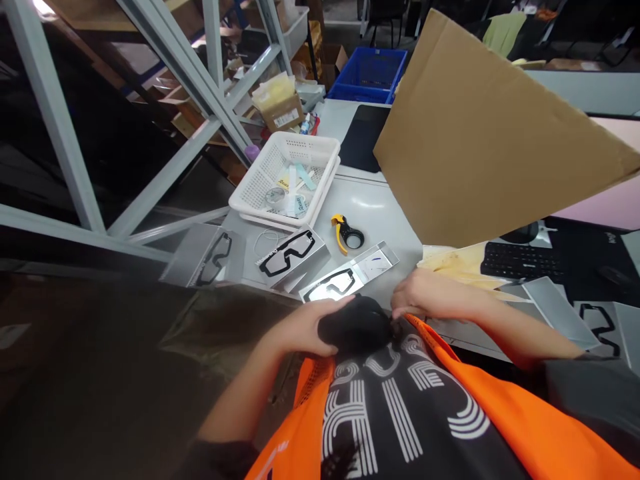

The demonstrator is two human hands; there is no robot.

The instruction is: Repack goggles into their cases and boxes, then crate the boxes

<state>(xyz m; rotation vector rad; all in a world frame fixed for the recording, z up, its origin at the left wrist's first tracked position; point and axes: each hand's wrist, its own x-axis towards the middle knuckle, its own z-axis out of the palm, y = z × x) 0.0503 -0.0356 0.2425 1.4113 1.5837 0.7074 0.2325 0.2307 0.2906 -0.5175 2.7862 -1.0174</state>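
Note:
Close to my body, my left hand (306, 328) is wrapped round the left side of a rounded black case (356, 325), which looks soft. At the case's right end, my right hand (419, 293) has its fingers pinched together; the small part between them is hidden. Just beyond the case lies a grey box printed with glasses (330, 285). Two similar boxes stand to its left, a nearer one (291, 253) and one farther out (210, 257). A yellow and black tape cutter (349, 235) rests on the white table behind them.
Stacked white baskets (325, 148) hold tags and small items. A large cardboard sheet (480, 133) leans over the table's right part. Grey metal framing (167, 179) rises at left. A keyboard (520, 262) and more boxes (600, 327) lie right; a blue crate (367, 70) sits behind.

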